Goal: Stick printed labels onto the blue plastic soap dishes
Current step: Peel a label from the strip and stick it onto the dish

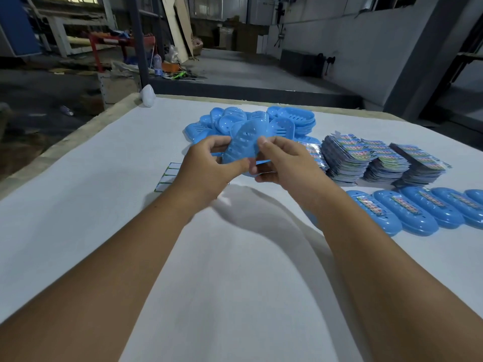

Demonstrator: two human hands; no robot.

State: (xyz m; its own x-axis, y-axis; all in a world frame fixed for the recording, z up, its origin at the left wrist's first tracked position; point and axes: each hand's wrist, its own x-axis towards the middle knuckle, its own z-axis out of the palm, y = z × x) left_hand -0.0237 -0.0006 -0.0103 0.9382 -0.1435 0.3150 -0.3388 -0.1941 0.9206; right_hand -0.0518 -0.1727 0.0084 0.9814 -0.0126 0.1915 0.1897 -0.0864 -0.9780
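I hold one blue soap dish (241,146) tilted up above the white table (78,194). My left hand (209,168) grips its left side, thumb along the lower rim. My right hand (285,163) grips its right side, thumb on the upper edge. Behind it lies a loose pile of blue soap dishes (251,121). Stacks of printed colourful labels (379,160) stand to the right. A row of blue dishes with labels stuck on them (418,210) lies at the right, in front of the stacks.
A small sheet of white stickers (167,176) lies left of my left hand. A white egg-shaped object (147,96) sits at the table's far left corner. Beyond the table is a dim workshop floor with racks, boards and clutter.
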